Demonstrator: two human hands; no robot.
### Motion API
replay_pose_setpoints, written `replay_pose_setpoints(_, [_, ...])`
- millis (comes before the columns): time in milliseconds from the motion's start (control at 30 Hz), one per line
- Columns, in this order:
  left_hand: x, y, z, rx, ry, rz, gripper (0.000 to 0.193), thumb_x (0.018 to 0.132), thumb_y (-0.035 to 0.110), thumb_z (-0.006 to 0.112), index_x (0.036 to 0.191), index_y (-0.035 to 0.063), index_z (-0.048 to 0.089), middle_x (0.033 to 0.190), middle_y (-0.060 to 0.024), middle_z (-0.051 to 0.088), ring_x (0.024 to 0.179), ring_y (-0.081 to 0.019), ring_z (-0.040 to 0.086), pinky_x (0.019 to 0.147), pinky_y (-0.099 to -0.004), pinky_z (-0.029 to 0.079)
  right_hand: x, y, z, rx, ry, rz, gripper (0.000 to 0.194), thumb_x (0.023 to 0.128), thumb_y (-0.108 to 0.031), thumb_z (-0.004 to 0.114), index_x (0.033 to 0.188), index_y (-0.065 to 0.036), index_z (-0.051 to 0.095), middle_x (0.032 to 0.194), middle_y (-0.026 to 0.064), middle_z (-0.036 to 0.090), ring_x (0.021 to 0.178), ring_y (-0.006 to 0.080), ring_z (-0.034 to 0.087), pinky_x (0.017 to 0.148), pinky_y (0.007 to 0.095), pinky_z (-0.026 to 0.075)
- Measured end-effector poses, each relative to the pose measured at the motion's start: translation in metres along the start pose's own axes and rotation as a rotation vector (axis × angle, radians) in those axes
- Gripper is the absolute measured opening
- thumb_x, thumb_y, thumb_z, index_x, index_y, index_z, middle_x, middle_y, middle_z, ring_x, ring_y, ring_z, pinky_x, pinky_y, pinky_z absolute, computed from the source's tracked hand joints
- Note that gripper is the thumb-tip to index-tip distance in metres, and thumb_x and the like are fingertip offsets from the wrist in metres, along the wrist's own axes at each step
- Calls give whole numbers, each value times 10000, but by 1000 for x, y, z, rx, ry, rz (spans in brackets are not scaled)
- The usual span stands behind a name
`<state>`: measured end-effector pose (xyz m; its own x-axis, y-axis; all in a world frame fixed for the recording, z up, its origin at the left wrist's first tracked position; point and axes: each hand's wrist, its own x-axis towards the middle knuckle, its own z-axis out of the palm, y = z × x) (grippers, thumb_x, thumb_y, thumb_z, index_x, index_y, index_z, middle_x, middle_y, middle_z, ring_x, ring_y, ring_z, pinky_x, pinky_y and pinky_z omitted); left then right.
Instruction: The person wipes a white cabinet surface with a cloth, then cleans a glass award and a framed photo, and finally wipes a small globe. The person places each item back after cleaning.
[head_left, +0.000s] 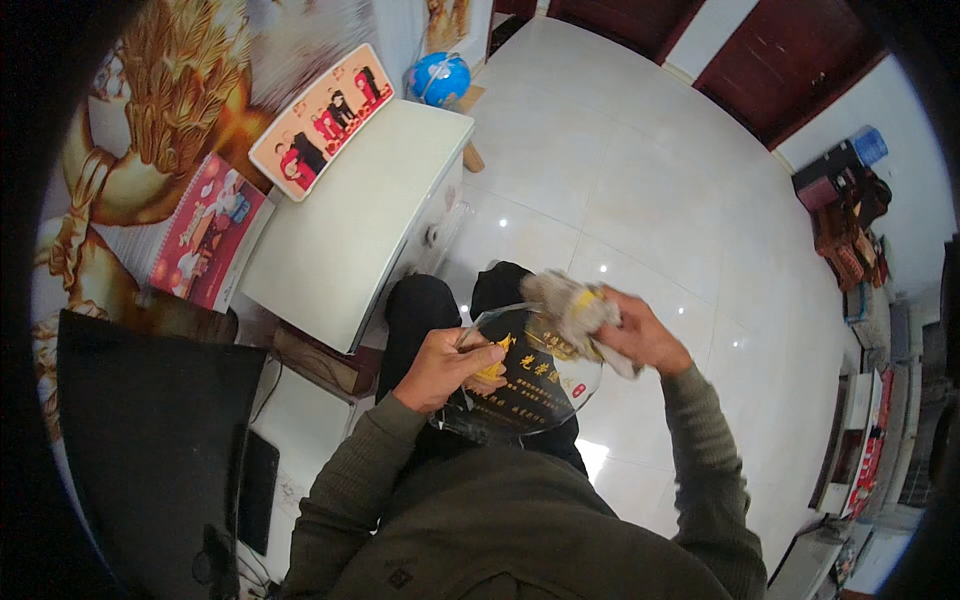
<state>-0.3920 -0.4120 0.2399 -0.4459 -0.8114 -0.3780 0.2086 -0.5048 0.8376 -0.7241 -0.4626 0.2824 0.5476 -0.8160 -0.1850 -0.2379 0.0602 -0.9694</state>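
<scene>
A clear glass plaque with gold and yellow lettering and a small red mark is held over my lap. My left hand grips its left edge, the thumb lying on the front face beside a yellow emblem. In my right hand is a crumpled, greyish cloth with a yellow patch, held against the upper right part of the plaque. The cloth is blurred and covers some of the plaque's rim. The fingers of my left hand behind the glass show only in part.
At the left stands a pale cabinet bearing a group photo panel and a red desk calendar. Beyond it is a blue globe. A dark monitor stands lower left. Stacked boxes line the right wall on the tiled floor.
</scene>
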Motion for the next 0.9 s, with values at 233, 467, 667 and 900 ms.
replay_pose_setpoints(233, [8,5,7,162,-15,37,195,989,141,772,1056,-37,732,954,-56,761,935,-88,702,865,-281,588,-6,17,19,-55,127,-104,444,948,-96,672,1377,-5,605,1208,87,721,1110,183,674,1007,369,549])
replay_pose_setpoints(467, [29,-25,9,252,-59,221,582,912,145,860,1401,36,566,1330,-70,653,1203,-159,641,1017,-332,555,78,-61,62,-735,-231,-390,437,866,-173,727,1255,7,643,1122,224,725,952,377,722,845,468,589])
replay_pose_setpoints(667, [15,-11,9,152,45,82,183,978,136,784,958,-44,760,870,-35,757,796,-77,693,736,-254,569,42,-23,0,-70,-203,5,434,962,-100,680,1381,-13,611,1197,117,719,1067,197,707,964,355,584])
replay_pose_setpoints(900, [7,-33,-18,-132,226,19,207,1014,152,737,1014,-49,691,947,-153,755,796,-212,771,698,-388,672,-39,107,82,142,550,75,439,1025,-105,645,1444,0,570,1258,47,694,1145,156,640,1016,332,527])
